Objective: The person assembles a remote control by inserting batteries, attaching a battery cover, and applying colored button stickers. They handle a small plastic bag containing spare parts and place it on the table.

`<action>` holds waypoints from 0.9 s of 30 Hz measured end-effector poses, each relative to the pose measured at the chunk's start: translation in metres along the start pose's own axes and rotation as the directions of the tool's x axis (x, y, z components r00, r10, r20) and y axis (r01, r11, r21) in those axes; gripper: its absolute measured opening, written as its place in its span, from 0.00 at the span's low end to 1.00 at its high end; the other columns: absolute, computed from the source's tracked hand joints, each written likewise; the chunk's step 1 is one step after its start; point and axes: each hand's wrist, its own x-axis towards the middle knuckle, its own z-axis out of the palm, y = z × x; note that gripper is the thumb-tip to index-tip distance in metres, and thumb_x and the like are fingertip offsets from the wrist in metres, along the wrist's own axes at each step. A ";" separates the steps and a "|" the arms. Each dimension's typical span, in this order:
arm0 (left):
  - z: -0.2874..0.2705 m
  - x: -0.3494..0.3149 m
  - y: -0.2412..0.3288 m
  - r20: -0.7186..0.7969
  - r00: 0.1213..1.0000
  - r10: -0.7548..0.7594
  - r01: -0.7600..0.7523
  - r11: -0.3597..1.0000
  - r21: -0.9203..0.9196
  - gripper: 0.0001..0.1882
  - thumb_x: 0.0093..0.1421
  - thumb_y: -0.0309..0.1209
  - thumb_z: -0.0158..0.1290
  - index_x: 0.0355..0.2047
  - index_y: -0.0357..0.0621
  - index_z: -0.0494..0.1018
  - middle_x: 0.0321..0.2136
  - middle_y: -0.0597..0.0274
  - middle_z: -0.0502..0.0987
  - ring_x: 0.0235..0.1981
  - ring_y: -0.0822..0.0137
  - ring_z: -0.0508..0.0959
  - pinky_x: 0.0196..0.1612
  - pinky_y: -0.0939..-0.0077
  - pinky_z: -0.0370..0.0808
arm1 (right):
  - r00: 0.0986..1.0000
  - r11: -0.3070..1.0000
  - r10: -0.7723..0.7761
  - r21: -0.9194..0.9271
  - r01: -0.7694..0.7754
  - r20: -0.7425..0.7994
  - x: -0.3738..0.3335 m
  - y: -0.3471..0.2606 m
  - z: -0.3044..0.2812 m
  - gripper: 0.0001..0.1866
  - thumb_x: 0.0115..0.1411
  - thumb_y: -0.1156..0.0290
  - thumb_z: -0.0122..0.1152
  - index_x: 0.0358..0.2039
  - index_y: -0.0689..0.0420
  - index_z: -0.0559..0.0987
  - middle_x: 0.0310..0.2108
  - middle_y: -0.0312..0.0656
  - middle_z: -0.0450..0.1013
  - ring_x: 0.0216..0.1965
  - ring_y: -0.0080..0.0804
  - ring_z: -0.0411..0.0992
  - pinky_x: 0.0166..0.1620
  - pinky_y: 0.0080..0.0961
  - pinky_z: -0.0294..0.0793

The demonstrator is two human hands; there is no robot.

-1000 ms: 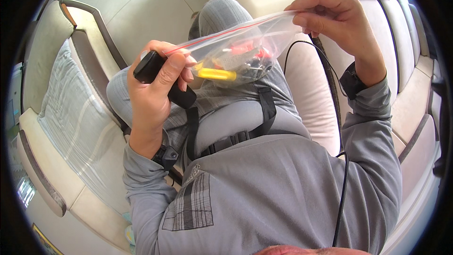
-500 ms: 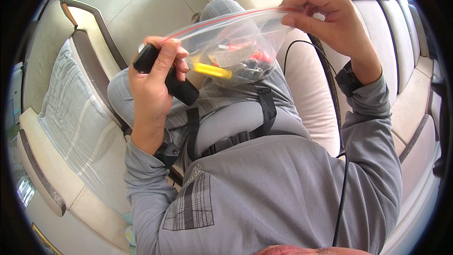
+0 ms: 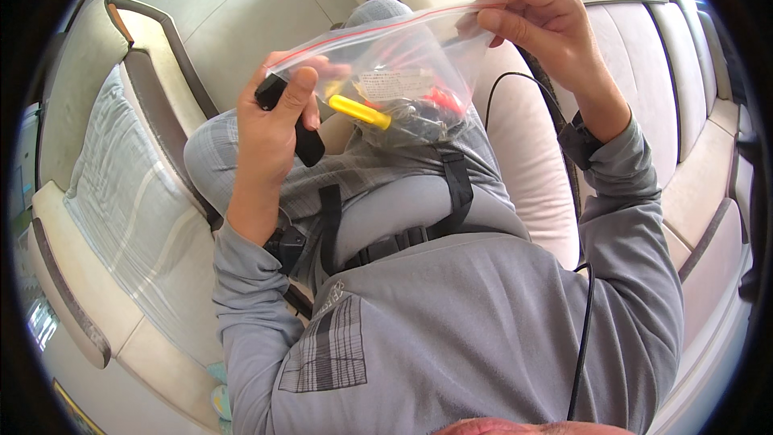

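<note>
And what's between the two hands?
In the head view, a clear bag with a red-lined top spans from the left hand to the right hand.

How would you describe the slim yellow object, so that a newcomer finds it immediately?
Above the person's lap, the left hand and right hand hold a clear plastic bag between them. Look toward the bag's lower left for the slim yellow object. It is straight and bright, unlike the red pieces and dark pieces to its right.

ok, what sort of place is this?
Likely a living room at home: cream padded seating with a pale blue cloth spread over part of it, and a light tiled floor.
</note>
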 end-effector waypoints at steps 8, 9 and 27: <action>0.024 -0.026 0.021 0.101 0.981 0.166 -0.159 0.985 -0.069 0.13 0.72 0.35 0.54 0.45 0.36 0.74 0.33 0.50 0.85 0.18 0.79 0.71 0.23 0.85 0.69 | 0.997 0.993 -0.033 0.111 0.041 -0.070 -0.021 -0.040 -0.015 0.05 0.69 0.78 0.55 0.42 0.67 0.77 0.32 0.46 0.78 0.33 0.29 0.79 0.40 0.25 0.78; 0.029 -0.029 0.023 0.132 0.957 0.260 -0.255 0.966 -0.052 0.11 0.72 0.33 0.53 0.44 0.36 0.74 0.33 0.50 0.85 0.18 0.78 0.72 0.23 0.85 0.69 | 0.992 0.989 -0.102 0.100 0.109 -0.070 -0.024 -0.045 -0.019 0.05 0.69 0.79 0.55 0.42 0.67 0.77 0.32 0.46 0.77 0.33 0.30 0.79 0.41 0.26 0.79; 0.035 -0.013 0.021 0.020 0.962 0.274 -0.274 0.960 0.057 0.13 0.73 0.35 0.53 0.47 0.36 0.73 0.37 0.50 0.85 0.21 0.77 0.73 0.26 0.84 0.72 | 0.997 0.978 -0.075 -0.199 0.066 -0.035 -0.022 -0.048 -0.007 0.04 0.62 0.83 0.64 0.37 0.66 0.79 0.32 0.41 0.75 0.34 0.26 0.71 0.40 0.23 0.69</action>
